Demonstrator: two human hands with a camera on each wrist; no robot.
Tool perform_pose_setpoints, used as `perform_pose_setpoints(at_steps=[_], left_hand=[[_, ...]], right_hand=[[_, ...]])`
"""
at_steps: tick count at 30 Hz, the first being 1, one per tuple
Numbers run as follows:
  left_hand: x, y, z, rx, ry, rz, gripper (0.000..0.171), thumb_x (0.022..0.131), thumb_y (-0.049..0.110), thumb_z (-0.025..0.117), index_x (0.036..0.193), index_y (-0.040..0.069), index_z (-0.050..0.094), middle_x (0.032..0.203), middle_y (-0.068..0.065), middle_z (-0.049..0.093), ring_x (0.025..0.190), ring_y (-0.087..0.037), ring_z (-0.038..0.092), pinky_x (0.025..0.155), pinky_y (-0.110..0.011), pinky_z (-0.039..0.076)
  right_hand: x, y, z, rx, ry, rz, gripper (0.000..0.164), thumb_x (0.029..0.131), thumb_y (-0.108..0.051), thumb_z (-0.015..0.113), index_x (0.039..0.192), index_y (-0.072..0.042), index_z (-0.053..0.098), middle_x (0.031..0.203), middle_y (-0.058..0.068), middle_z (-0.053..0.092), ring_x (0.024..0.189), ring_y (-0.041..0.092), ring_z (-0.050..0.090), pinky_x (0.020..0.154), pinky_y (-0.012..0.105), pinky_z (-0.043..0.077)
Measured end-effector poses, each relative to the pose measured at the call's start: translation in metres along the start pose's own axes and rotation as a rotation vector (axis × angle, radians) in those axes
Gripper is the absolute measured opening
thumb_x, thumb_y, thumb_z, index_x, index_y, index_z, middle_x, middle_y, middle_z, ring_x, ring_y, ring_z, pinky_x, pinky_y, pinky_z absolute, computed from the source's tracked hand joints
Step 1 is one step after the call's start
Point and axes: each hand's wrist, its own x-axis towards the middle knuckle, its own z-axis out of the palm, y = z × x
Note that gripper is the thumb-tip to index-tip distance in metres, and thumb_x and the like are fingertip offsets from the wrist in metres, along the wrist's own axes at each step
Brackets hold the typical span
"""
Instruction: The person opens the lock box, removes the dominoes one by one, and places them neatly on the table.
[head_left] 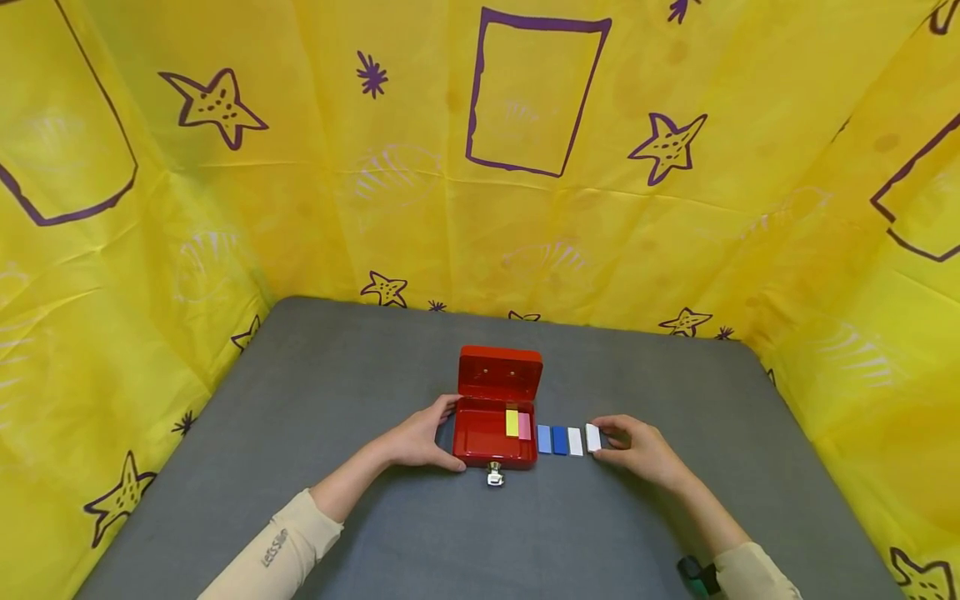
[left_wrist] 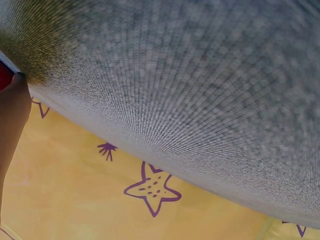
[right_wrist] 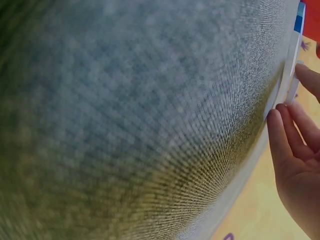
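The left hand (head_left: 418, 437) grips a glossy red open box (head_left: 483, 435); the right hand (head_left: 639, 447) pinches a white oblong block (head_left: 593, 438).

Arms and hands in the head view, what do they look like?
The left hand and right hand are bare, without gloves. The left sleeve and right sleeve are cream and end on the forearms. Dark lettering marks the left sleeve. A black and green item shows beside the right sleeve; I can't tell what it is.
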Motion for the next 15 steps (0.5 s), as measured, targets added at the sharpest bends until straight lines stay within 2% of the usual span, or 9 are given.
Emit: perform_pose_setpoints(at_steps=[7, 15], left_hand=[[0.0010, 0.0008, 0.0003, 0.005, -0.007, -0.012, 0.100, 0.070, 0.028, 0.088, 0.147, 0.006, 0.028, 0.148, -0.015, 0.039, 0.133, -0.033, 0.041, 0.109, -0.046, 0.036], [0.0004, 0.0008, 0.0005, 0.004, -0.004, -0.010, 0.100, 0.070, 0.028, 0.088, 0.146, 0.007, 0.028, 0.148, -0.014, 0.040, 0.133, -0.032, 0.041, 0.110, -0.046, 0.036]], right_hand=[[-0.0004, 0.0033, 0.0013, -0.048, 0.002, -0.095, 0.040, 0.077, -0.007, 0.083, 0.113, 0.000, 0.067, 0.112, 0.013, 0.064, 0.101, 0.027, 0.061, 0.085, 0.037, 0.055], [-0.0007, 0.0035, 0.0025, -0.088, -0.006, -0.116, 0.040, 0.077, -0.007, 0.082, 0.113, -0.001, 0.067, 0.113, 0.010, 0.063, 0.103, 0.028, 0.060, 0.085, 0.037, 0.055]])
